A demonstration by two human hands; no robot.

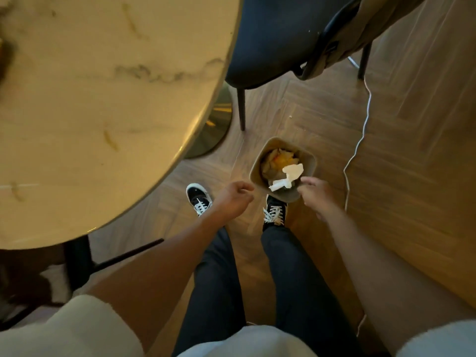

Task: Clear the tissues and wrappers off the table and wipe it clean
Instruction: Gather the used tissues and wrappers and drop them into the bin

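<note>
Head view: tissues (289, 176) are seen over the bin (306, 161) at one o'clock; both hands (235, 195) look released; wiping the bench (103, 99) is judged next.

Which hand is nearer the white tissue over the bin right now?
Right. The right hand is right beside the white tissue, at the bin rim's near right edge. The left hand hangs farther off, left of the bin, holding nothing.

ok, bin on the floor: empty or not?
Not empty. The bin holds crumpled yellowish wrappers, with white tissues on top, near its rim.
</note>
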